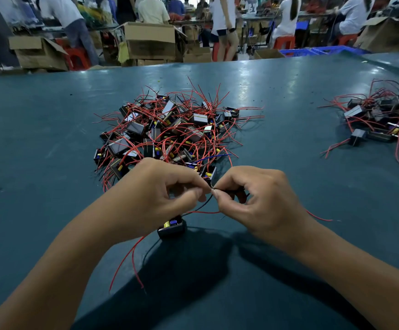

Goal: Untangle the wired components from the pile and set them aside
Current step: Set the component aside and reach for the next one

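A tangled pile (170, 129) of small black box components with red wires lies in the middle of the teal table (39, 139). In front of it my left hand (155, 194) and my right hand (258, 198) meet fingertip to fingertip, both pinching thin wire ends at the same spot. A black wire runs from that spot down to one black component (172, 227), which hangs or rests just below my left hand, its red wires trailing toward me. A red wire passes under my right hand and sticks out to the right.
A second, smaller heap of the same wired components (381, 120) lies at the table's right side. Beyond the far table edge stand cardboard boxes (149, 41), red stools, blue crates (322, 51) and several people at other benches.
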`<state>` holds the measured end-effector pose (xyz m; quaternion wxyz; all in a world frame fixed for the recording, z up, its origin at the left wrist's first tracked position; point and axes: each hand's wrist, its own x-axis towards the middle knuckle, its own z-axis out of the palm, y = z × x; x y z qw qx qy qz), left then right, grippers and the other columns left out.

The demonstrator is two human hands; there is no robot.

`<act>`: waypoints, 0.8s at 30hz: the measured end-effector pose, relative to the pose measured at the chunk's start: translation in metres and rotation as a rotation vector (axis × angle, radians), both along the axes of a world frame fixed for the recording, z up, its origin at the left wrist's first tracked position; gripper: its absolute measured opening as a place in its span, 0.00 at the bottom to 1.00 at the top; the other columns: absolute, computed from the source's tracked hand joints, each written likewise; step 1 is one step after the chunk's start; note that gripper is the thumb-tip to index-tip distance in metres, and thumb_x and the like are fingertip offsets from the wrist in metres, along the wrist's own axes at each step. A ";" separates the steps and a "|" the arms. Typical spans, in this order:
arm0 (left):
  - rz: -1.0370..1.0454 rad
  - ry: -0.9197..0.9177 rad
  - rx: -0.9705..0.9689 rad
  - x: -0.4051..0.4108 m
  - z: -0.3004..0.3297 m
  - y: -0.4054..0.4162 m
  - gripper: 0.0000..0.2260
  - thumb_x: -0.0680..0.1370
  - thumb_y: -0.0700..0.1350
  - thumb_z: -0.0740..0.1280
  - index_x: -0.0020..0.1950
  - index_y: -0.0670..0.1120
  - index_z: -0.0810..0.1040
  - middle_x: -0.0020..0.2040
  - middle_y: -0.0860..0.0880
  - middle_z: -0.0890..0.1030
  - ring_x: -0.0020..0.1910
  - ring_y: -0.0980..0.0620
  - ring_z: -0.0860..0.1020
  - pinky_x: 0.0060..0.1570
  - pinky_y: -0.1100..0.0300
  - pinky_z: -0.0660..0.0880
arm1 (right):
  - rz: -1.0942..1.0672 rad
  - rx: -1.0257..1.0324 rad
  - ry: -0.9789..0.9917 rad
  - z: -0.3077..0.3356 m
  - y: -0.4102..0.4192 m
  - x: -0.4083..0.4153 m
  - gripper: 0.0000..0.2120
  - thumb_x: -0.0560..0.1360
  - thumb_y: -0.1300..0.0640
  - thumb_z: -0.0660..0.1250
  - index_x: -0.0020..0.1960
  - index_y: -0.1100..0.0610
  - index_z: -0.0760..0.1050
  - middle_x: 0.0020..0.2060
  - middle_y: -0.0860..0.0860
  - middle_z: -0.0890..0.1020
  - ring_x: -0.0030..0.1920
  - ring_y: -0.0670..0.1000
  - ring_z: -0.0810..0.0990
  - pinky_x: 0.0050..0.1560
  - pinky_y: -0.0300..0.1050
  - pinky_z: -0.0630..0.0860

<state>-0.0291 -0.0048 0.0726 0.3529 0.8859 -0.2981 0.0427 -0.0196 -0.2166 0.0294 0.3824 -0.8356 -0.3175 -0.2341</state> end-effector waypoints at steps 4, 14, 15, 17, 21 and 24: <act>-0.050 -0.242 0.004 0.010 -0.002 0.000 0.05 0.75 0.40 0.75 0.51 0.45 0.85 0.43 0.55 0.81 0.39 0.61 0.77 0.41 0.73 0.67 | 0.028 0.018 -0.005 -0.001 -0.003 0.002 0.04 0.73 0.61 0.70 0.39 0.56 0.79 0.33 0.42 0.78 0.35 0.43 0.76 0.38 0.35 0.72; -0.143 -0.320 0.008 0.018 -0.013 -0.001 0.04 0.75 0.45 0.73 0.47 0.44 0.85 0.46 0.51 0.80 0.43 0.62 0.76 0.45 0.68 0.71 | 0.080 -0.011 -0.025 0.001 -0.001 0.000 0.03 0.73 0.61 0.71 0.41 0.56 0.80 0.34 0.44 0.80 0.35 0.43 0.76 0.38 0.36 0.72; -0.145 -0.328 0.013 0.018 -0.013 -0.001 0.05 0.76 0.45 0.73 0.47 0.44 0.85 0.46 0.51 0.80 0.44 0.62 0.77 0.44 0.66 0.73 | 0.083 -0.007 -0.024 0.001 -0.001 0.000 0.03 0.73 0.62 0.71 0.41 0.56 0.80 0.34 0.44 0.80 0.35 0.43 0.76 0.38 0.36 0.72; -0.141 -0.359 0.033 0.018 -0.013 0.000 0.07 0.77 0.48 0.71 0.48 0.45 0.85 0.46 0.51 0.80 0.44 0.58 0.78 0.42 0.58 0.75 | 0.083 -0.009 -0.028 0.002 -0.002 0.000 0.03 0.73 0.62 0.71 0.41 0.56 0.80 0.34 0.44 0.79 0.35 0.43 0.75 0.38 0.36 0.72; -0.138 -0.383 0.070 0.018 -0.014 -0.001 0.08 0.80 0.49 0.68 0.48 0.45 0.83 0.46 0.51 0.79 0.43 0.52 0.77 0.40 0.50 0.75 | 0.066 -0.049 -0.072 0.002 -0.002 0.001 0.02 0.73 0.61 0.71 0.41 0.56 0.80 0.35 0.42 0.77 0.35 0.40 0.73 0.38 0.35 0.71; -0.117 -0.317 0.059 0.016 -0.015 -0.006 0.07 0.81 0.46 0.67 0.47 0.45 0.80 0.43 0.54 0.76 0.40 0.52 0.74 0.38 0.54 0.72 | 0.057 -0.037 -0.074 0.003 -0.003 0.001 0.02 0.73 0.60 0.70 0.42 0.56 0.81 0.34 0.43 0.78 0.35 0.41 0.74 0.38 0.37 0.73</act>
